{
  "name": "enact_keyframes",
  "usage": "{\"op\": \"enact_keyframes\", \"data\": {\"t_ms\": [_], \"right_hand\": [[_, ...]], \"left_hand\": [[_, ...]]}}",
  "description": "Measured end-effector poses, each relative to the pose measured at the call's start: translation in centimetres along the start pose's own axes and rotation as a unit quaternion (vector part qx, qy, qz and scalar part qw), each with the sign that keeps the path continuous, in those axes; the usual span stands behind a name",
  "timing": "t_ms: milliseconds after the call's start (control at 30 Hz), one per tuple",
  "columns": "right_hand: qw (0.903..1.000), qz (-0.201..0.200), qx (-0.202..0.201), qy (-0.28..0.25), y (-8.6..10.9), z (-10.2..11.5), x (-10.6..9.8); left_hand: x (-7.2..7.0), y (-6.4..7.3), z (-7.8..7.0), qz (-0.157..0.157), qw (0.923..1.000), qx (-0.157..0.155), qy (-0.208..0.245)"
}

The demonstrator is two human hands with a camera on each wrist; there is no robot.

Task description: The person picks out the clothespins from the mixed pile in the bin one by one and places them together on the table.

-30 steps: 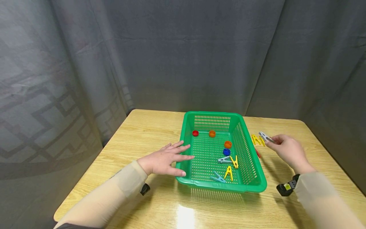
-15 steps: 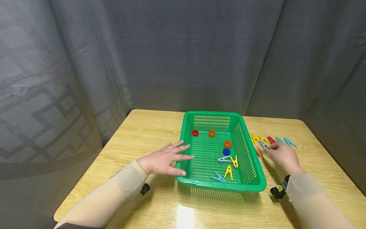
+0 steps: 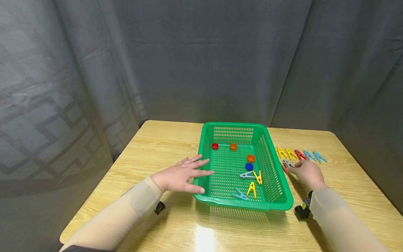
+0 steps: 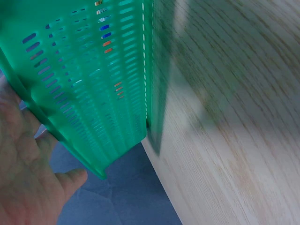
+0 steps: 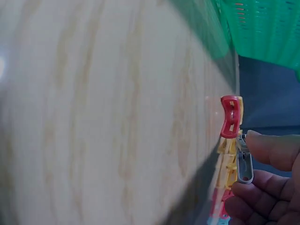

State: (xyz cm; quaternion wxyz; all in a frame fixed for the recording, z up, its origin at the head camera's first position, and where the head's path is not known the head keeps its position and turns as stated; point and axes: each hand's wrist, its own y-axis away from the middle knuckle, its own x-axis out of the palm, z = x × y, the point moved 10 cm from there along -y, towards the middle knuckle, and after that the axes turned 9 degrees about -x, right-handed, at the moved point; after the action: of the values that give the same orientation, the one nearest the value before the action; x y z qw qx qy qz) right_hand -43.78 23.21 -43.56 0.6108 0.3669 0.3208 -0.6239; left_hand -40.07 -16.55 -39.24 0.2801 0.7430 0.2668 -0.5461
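Observation:
In the head view my right hand (image 3: 310, 172) pinches a grey clothespin (image 3: 288, 163) just right of the green basket (image 3: 244, 203). The right wrist view shows the thumb and fingers on either side of that grey clothespin (image 5: 245, 164), close to a red clothespin (image 5: 230, 117). Behind it a row of clothespins lies on the table: two yellow (image 3: 290, 154), one red (image 3: 300, 154) and two light blue (image 3: 310, 156). My left hand (image 3: 185, 175) rests with spread, straight fingers at the basket's left rim. From the left wrist, its fingers reach over that rim.
Inside the basket are yellow clothespins (image 3: 252, 190), light blue clothespins (image 3: 240, 194), a red cap (image 3: 215, 146), two orange caps (image 3: 251, 159) and a blue cap (image 3: 249, 167). Wooden table (image 3: 170, 140) surrounds the basket, and a grey curtain (image 3: 204, 70) hangs behind.
My right hand has come toward me and down with the grey clothespin, from above the row to just in front of it. The left hand and basket have stayed put.

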Motion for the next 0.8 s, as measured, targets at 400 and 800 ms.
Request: {"op": "enact_keyframes", "data": {"t_ms": [400,800], "right_hand": [[0.9996,0.013,0.027,0.001,-0.63,-0.53,0.43],[0.9996,0.014,0.024,-0.005,-0.76,-0.57,0.69]], "left_hand": [[0.03,0.05,-0.01,0.002,1.0,0.001,0.003],[0.07,0.02,0.03,-0.002,1.0,0.006,0.005]]}}
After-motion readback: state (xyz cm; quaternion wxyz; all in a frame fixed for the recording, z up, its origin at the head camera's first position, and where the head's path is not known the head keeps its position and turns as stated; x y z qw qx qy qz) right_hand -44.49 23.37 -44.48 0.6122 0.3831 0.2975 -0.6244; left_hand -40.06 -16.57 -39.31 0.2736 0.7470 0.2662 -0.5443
